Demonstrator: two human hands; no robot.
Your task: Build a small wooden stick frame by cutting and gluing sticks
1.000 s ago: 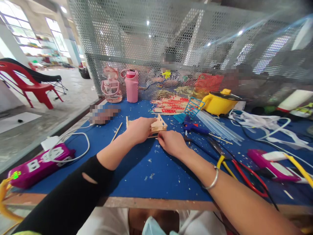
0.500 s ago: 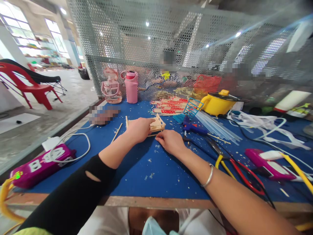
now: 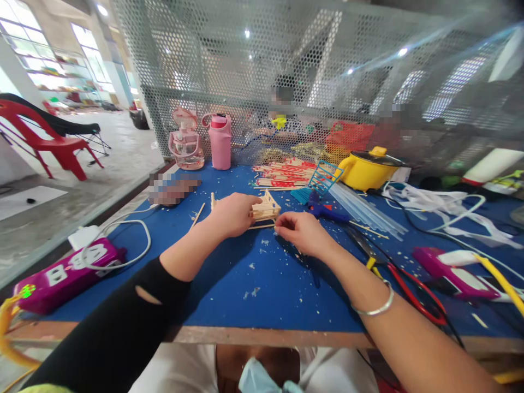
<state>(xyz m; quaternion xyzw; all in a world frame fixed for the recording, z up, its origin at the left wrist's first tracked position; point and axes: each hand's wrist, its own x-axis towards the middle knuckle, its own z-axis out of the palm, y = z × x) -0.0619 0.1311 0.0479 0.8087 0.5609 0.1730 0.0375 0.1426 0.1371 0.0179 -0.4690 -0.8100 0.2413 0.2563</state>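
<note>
A small frame built of pale wooden sticks [image 3: 268, 209] stands on the blue table top [image 3: 245, 305] in front of me. My left hand [image 3: 232, 214] is closed over its left and middle part, with the index finger stretched along the top; the palm hides much of the frame. Close to the frame's near right corner is my right hand [image 3: 302, 232], thumb and index finger pinched together. Whatever lies between those fingertips is too small to make out. A loose wooden stick [image 3: 197, 216] rests left of the frame.
Behind lie bundled red-marked sticks [image 3: 286, 173], a blue glue gun [image 3: 327, 212] and clear glue sticks [image 3: 366, 210]. Red-handled cutters [image 3: 417, 295] and a yellow pot [image 3: 368, 170] are on the right. A purple power strip [image 3: 69, 275], two pink bottles [image 3: 220, 143] and a mesh panel [image 3: 229, 65] border the space.
My right hand has moved a little to the right, staying near the frame's corner, and its forearm has swung rightward. The left hand keeps its place on the frame.
</note>
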